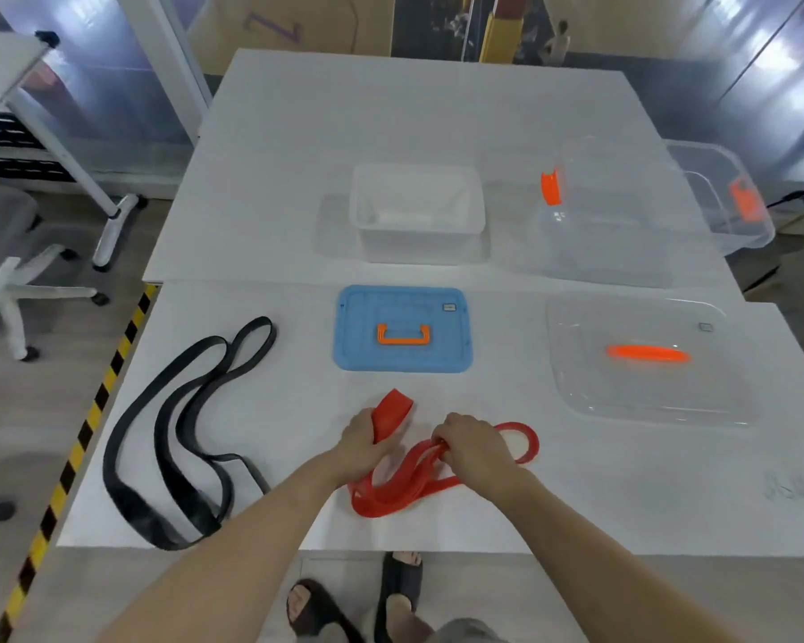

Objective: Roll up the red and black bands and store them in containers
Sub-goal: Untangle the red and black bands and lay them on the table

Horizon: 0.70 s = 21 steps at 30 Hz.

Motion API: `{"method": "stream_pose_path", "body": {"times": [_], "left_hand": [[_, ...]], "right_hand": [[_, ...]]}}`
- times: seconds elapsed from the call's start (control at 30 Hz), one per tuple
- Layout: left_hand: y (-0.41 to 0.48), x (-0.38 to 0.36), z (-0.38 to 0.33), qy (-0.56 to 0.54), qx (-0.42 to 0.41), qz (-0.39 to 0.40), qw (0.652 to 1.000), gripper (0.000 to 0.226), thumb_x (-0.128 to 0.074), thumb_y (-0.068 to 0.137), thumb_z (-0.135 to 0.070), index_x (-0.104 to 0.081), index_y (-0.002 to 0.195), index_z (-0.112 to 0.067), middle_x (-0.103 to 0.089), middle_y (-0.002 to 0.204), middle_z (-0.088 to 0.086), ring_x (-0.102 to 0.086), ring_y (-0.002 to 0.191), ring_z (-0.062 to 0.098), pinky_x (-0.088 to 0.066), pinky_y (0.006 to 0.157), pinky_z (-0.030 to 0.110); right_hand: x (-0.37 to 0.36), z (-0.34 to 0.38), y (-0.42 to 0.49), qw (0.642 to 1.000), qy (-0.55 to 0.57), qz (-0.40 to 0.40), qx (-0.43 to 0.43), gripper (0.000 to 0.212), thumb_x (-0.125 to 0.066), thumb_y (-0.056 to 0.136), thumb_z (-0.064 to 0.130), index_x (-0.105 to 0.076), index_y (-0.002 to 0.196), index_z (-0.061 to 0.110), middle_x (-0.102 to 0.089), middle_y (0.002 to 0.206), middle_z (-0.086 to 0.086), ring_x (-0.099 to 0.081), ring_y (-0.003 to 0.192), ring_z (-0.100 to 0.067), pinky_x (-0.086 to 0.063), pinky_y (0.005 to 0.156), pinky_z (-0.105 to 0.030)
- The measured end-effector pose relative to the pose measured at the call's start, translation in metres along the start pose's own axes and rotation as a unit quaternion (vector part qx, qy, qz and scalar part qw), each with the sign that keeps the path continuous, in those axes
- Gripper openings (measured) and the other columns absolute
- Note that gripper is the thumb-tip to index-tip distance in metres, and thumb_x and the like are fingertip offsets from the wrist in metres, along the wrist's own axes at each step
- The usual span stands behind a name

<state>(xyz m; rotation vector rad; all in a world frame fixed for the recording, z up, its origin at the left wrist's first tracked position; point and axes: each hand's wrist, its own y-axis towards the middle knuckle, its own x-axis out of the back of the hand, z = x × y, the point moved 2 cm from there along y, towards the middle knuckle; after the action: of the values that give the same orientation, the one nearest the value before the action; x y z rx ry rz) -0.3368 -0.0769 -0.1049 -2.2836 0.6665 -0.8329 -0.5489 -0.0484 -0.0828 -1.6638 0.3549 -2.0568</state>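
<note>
The red band point(393, 491) lies bunched on the white table near the front edge. My left hand point(362, 440) grips one end of it, and that end sticks up past my fingers. My right hand point(472, 440) holds several strands of the same band, with a loop curling out to its right. To the left, the black band point(168, 429) sprawls loose in long loops. At the back stand a small white container point(416, 215) and a bigger clear container point(609, 211) with orange latches, both without lids.
A blue lid point(402, 329) with an orange handle lies in front of the white container. A clear lid point(646, 359) with an orange handle lies to the right. Another clear bin point(729, 197) hangs off the table's right edge. Yellow-black floor tape and an office chair are at left.
</note>
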Motion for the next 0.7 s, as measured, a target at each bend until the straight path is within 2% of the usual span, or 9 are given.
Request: {"method": "stream_pose_path", "body": {"times": [0.1, 0.17, 0.23, 0.3, 0.4, 0.47, 0.7], "left_hand": [[0.004, -0.002, 0.013, 0.133, -0.006, -0.026, 0.991, 0.079, -0.046, 0.103, -0.043, -0.005, 0.163, -0.013, -0.026, 0.161, 0.017, -0.032, 0.143, 0.039, -0.029, 0.12, 0.048], [0.004, -0.001, 0.019, 0.187, 0.0, -0.049, 0.981, 0.075, -0.041, 0.108, -0.039, 0.002, 0.163, -0.012, -0.022, 0.16, 0.021, -0.03, 0.141, 0.04, -0.031, 0.117, 0.047], [0.002, 0.001, 0.021, 0.188, -0.003, -0.066, 0.98, 0.078, -0.043, 0.107, -0.039, 0.005, 0.163, -0.012, -0.025, 0.159, 0.021, -0.033, 0.141, 0.039, -0.035, 0.115, 0.047], [0.0, 0.004, 0.024, 0.172, -0.015, -0.071, 0.982, 0.083, -0.048, 0.106, -0.038, 0.008, 0.163, -0.015, -0.032, 0.159, 0.019, -0.038, 0.141, 0.037, -0.039, 0.114, 0.046], [-0.001, 0.009, 0.027, 0.15, -0.021, -0.085, 0.985, 0.083, -0.05, 0.105, -0.037, 0.007, 0.163, -0.018, -0.037, 0.156, 0.018, -0.043, 0.139, 0.035, -0.041, 0.113, 0.045], [-0.006, 0.012, 0.024, 0.142, -0.017, -0.098, 0.985, 0.081, -0.05, 0.105, -0.036, 0.003, 0.163, -0.017, -0.038, 0.155, 0.019, -0.046, 0.136, 0.035, -0.042, 0.11, 0.043], [-0.016, 0.022, 0.037, 0.131, 0.0, -0.095, 0.987, 0.078, -0.046, 0.105, -0.038, 0.0, 0.163, -0.013, -0.023, 0.166, 0.019, -0.033, 0.149, 0.037, -0.034, 0.12, 0.047]], "right_hand": [[-0.017, 0.001, 0.005, 0.999, -0.015, 0.005, 0.036, 0.04, -0.06, 0.081, 0.011, -0.071, 0.118, 0.024, -0.066, 0.112, -0.002, -0.064, 0.108, -0.029, -0.044, 0.09, -0.036], [-0.026, 0.003, 0.006, 0.998, -0.009, -0.008, 0.063, 0.051, -0.065, 0.076, 0.007, -0.07, 0.125, 0.018, -0.068, 0.12, -0.006, -0.063, 0.117, -0.032, -0.042, 0.103, -0.041], [-0.029, 0.006, 0.004, 0.997, -0.005, -0.009, 0.076, 0.063, -0.066, 0.079, 0.008, -0.06, 0.14, 0.02, -0.063, 0.136, -0.004, -0.055, 0.132, -0.028, -0.031, 0.12, -0.044], [-0.027, 0.01, 0.003, 0.996, -0.012, 0.017, 0.089, 0.066, -0.068, 0.086, 0.016, -0.051, 0.149, 0.024, -0.055, 0.147, -0.002, -0.045, 0.142, -0.024, -0.019, 0.128, -0.046], [-0.022, 0.013, 0.004, 0.993, -0.02, 0.034, 0.113, 0.068, -0.074, 0.089, 0.043, -0.049, 0.15, 0.027, -0.051, 0.15, 0.0, -0.039, 0.146, -0.023, -0.015, 0.129, -0.048], [-0.016, 0.014, 0.002, 0.993, -0.013, 0.038, 0.115, 0.074, -0.075, 0.085, 0.054, -0.049, 0.15, 0.028, -0.05, 0.15, 0.001, -0.039, 0.146, -0.022, -0.016, 0.128, -0.046], [0.0, 0.029, -0.001, 0.995, 0.033, -0.026, 0.093, 0.055, -0.061, 0.095, 0.053, -0.055, 0.144, 0.027, -0.056, 0.145, 0.003, -0.049, 0.138, -0.02, -0.032, 0.121, -0.037]]}}
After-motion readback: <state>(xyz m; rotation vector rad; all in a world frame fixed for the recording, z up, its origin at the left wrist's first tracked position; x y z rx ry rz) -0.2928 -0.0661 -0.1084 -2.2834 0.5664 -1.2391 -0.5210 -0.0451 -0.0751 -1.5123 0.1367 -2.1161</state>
